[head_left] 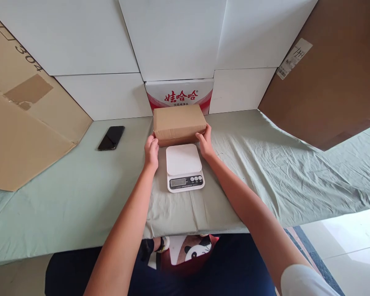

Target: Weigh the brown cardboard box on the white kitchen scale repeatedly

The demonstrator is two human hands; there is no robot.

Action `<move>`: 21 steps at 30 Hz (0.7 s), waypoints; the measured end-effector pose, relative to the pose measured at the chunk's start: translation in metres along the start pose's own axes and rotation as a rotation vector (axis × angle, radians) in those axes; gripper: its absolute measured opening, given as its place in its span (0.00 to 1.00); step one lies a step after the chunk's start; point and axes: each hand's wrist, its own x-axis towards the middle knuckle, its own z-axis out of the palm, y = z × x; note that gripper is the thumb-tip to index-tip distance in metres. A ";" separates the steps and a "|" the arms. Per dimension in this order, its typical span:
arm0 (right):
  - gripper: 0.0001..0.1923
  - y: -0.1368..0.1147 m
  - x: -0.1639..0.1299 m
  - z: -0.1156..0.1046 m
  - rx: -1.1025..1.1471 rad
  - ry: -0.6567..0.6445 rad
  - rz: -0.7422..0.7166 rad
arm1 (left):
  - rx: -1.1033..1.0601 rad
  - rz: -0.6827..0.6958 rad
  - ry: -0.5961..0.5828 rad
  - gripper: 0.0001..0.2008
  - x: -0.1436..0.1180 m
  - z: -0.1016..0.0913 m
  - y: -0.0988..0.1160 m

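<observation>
A closed brown cardboard box [179,119] is held between my two hands, just behind the scale. My left hand [151,151] wraps its fingers round the box's near left corner. At the near right corner, my right hand [205,142] grips with the thumb on the front face and fingers along the side. Directly in front of the box sits a white digital kitchen scale [183,167], its flat platform bare and its display and buttons facing me. Whether the box rests on the cloth or is slightly raised, I cannot tell.
A black phone [111,137] lies on the green cloth [80,193] to the left. Large cardboard panels stand at the left [33,111] and right [323,78]. White panels [175,37] and a red-and-white printed carton [179,93] line the back.
</observation>
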 end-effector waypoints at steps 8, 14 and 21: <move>0.34 0.000 -0.002 -0.002 -0.028 -0.049 0.044 | -0.045 -0.024 -0.029 0.20 0.003 -0.007 -0.003; 0.37 0.003 -0.005 -0.001 -0.053 -0.067 0.037 | -0.089 -0.046 -0.027 0.20 0.006 -0.009 -0.004; 0.39 0.004 -0.005 -0.005 -0.021 -0.068 0.027 | -0.089 -0.041 -0.029 0.24 0.008 -0.015 -0.006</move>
